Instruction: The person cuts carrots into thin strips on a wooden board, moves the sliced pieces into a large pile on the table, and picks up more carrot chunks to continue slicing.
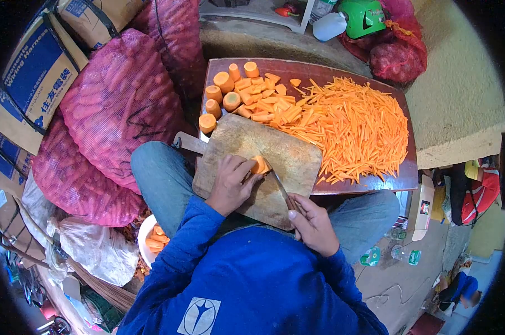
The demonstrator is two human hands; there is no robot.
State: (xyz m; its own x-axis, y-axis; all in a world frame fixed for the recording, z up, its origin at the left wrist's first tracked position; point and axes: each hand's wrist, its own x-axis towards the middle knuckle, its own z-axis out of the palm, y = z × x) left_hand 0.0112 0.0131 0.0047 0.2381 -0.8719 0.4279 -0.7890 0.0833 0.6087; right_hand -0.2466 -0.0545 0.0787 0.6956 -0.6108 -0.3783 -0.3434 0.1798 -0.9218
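A wooden cutting board (236, 139) lies tilted across the front left of a low dark red table (370, 187). On the board my left hand (232, 181) closes its fingers on a short carrot piece (259, 165). The knife (279, 186) is gripped by its handle in my right hand (314, 223), its blade against the right side of that piece. Behind the board are carrot chunks (223, 82) and carrot slices (269, 103). A large heap of thin carrot strips (358, 128) covers the table's right part.
Red mesh sacks of carrots (124, 106) stand at the left, near cardboard boxes (34, 72). A white bowl (146, 237) with carrot pieces is by my left knee. Behind the table are a green container (364, 18) and another mesh sack (398, 56). Plastic bottles (403, 254) lie at the right.
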